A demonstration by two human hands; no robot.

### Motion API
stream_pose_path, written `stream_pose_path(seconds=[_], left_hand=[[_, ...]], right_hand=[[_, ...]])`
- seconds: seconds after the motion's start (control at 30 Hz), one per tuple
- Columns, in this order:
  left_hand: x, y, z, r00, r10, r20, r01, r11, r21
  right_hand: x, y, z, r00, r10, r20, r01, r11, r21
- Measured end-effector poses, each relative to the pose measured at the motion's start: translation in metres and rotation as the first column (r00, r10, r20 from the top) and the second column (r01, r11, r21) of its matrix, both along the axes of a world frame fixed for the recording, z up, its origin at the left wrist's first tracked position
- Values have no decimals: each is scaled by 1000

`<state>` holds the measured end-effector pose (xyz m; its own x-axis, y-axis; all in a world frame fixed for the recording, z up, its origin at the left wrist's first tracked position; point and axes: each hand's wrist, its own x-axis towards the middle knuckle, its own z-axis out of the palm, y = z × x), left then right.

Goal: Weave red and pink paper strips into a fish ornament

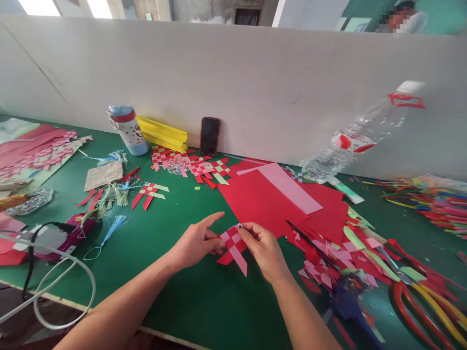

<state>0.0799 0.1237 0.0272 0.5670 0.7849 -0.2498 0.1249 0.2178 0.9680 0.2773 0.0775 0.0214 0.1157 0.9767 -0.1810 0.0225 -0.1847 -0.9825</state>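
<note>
A woven paper fish point(232, 243) in red and pink strips, with a small googly eye point(240, 226) at its upper corner, is held between my two hands over the green table. My right hand point(263, 248) pinches that corner by the eye, thumb on top. At the other side, my left hand point(203, 241) grips the fish's edge between thumb and curled fingers, its index finger stretched out forward. Two tail strips hang toward me. Just beyond my hands lie large red paper sheets point(255, 194) with a pink strip point(292, 187) on them.
Scissors point(419, 311), a dark blue-handled tool point(353, 306) and paper scraps point(328, 262) lie at right. A plastic bottle point(357, 136) leans on the partition point(233, 87). A phone point(210, 136), a cup point(127, 130), finished fish point(149, 193) and a tassel point(115, 228) stand or lie left and behind.
</note>
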Motion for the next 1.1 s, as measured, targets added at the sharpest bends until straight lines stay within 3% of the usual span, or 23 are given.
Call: stream_pose_path(seconds=[0.17,0.43,0.67,0.73,0.83,1.1], left_hand=[[-3,2,0,998,56,30,-56,998,-19],[-5,1,-4,998,40,47,-37,997,-63],[-10,3,-8,998,-60,-6,60,996,-64],[-11,4,-6,996,-76,47,79,994,-73],[-10,4,-3,987,-46,151,64,992,-113],[-2,4,-9,984,105,144,-86,987,-133]], right_hand=[[1,-1,4,997,69,-21,-69,998,-13],[0,0,1,999,33,8,-33,999,-17],[3,-1,5,1000,-11,26,11,1000,-10],[3,-1,7,999,1,35,0,1000,-11],[0,-2,8,997,63,52,-63,998,-17],[-13,-6,9,983,121,137,-122,992,-1]])
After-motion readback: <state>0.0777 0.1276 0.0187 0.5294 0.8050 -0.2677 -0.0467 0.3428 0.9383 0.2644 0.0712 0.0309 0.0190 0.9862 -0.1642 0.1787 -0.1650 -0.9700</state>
